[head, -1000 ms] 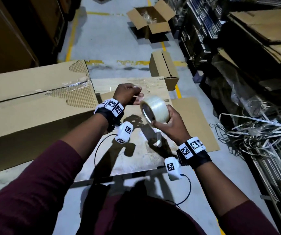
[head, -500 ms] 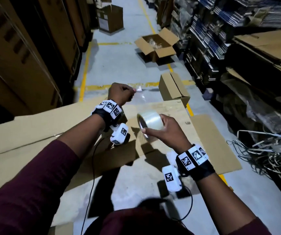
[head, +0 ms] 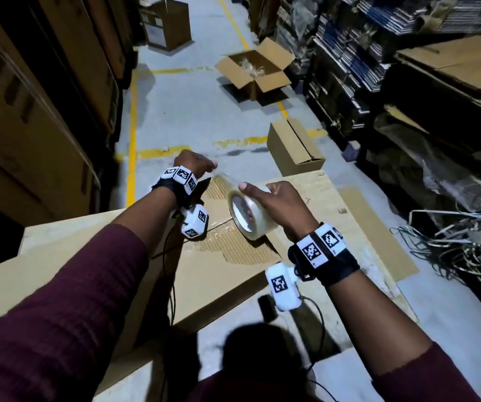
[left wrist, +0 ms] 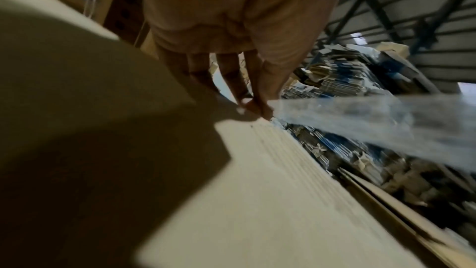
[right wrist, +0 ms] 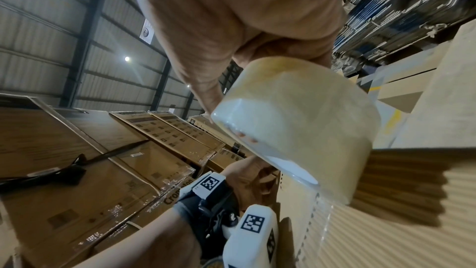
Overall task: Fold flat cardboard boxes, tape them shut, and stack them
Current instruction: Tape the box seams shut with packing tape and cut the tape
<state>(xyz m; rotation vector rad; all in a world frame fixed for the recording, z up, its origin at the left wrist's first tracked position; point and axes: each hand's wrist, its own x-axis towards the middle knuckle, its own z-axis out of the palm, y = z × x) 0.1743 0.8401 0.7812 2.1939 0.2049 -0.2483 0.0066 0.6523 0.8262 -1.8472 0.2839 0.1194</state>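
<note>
Fingers (head: 243, 187) curl round glossy tape roll (head: 250, 214); left hand (head: 194, 165) pinches clear strip (left wrist: 360, 117).

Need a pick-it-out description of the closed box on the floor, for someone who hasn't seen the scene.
Follow the grey aisle floor to the broken yellow line crossing it. The closed box sits at that line's right end. Unlike the open box farther up the aisle, its flaps are shut.

We see a roll of clear tape (head: 251, 213) held on edge above a large flat cardboard box (head: 88, 265), its open core facing left. A pulled strip of tape (left wrist: 360, 117) runs left from it. The box has torn patches baring the ribbed corrugated layer (head: 233, 250).
</note>
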